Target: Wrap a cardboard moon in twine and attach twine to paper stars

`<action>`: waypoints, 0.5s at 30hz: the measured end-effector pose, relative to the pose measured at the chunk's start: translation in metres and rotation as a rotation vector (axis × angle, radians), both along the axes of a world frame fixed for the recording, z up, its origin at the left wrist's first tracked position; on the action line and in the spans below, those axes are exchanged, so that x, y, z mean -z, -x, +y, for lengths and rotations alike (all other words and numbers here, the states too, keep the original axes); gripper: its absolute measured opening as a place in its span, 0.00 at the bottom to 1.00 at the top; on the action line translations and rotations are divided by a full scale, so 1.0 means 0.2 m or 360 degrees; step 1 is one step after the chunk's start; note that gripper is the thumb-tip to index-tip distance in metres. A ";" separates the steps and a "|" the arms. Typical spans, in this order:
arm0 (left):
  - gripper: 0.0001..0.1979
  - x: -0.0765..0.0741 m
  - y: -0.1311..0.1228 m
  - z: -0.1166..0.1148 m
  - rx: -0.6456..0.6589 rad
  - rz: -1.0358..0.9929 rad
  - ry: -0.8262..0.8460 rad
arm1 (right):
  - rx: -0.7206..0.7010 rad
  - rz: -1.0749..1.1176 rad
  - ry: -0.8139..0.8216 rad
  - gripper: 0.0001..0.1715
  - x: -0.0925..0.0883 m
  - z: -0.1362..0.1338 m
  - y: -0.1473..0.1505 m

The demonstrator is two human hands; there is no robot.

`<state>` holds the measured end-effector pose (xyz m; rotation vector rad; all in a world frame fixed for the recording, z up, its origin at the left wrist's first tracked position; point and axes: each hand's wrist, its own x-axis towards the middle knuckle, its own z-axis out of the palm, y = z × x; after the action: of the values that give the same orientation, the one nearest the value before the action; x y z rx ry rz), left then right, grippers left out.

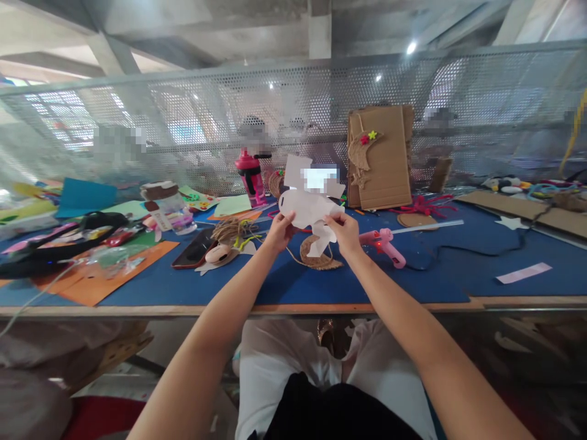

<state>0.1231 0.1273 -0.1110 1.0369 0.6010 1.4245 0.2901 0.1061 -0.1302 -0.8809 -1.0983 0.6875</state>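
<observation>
My left hand (279, 231) and my right hand (343, 234) hold up a white paper cutout (308, 208) by its lower edges, above the blue table covering (440, 269). Part of the cutout's top is blurred out, so its full shape is hidden. Just right of my right hand lies a pink hot glue gun (383, 245) with a glue stick (428, 226) beyond it. Below the cutout sits a brown twine-covered cardboard shape (318, 260). A tuft of raw twine (229, 231) lies to the left of my left hand.
A cardboard panel (378, 157) with a twine crescent stands upright behind the hands, next to a pink water bottle (251, 178). A phone (195, 247), orange card (105, 272) and assorted craft papers lie left. A perforated metal screen (293, 104) runs behind the table.
</observation>
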 end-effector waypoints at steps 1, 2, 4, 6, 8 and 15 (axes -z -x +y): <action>0.27 0.01 -0.02 -0.01 0.0046 0.0039 0.0019 | 0.0005 -0.0033 -0.0015 0.18 0.00 0.00 0.00; 0.27 0.02 -0.04 -0.03 0.0076 0.0075 0.0037 | 0.0011 -0.0073 -0.0027 0.18 0.00 0.00 0.00; 0.25 0.04 -0.08 -0.06 0.0074 0.0112 0.0067 | 0.0048 -0.0162 -0.0056 0.18 0.00 0.00 0.00; 0.23 0.04 -0.11 -0.08 0.0018 0.0088 0.0084 | 0.0088 -0.0250 -0.0096 0.17 -0.01 -0.01 0.00; 0.23 0.04 -0.12 -0.09 -0.0039 0.0048 0.0081 | 0.0090 -0.0317 -0.0136 0.17 -0.01 -0.03 0.00; 0.22 0.02 -0.13 -0.10 -0.0129 0.0050 0.0033 | -0.0005 -0.0004 -0.0306 0.34 -0.01 -0.04 0.02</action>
<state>0.1494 0.1080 -0.1157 1.0297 0.6858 1.4716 0.2857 0.0985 -0.1281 -0.7159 -1.1476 0.5730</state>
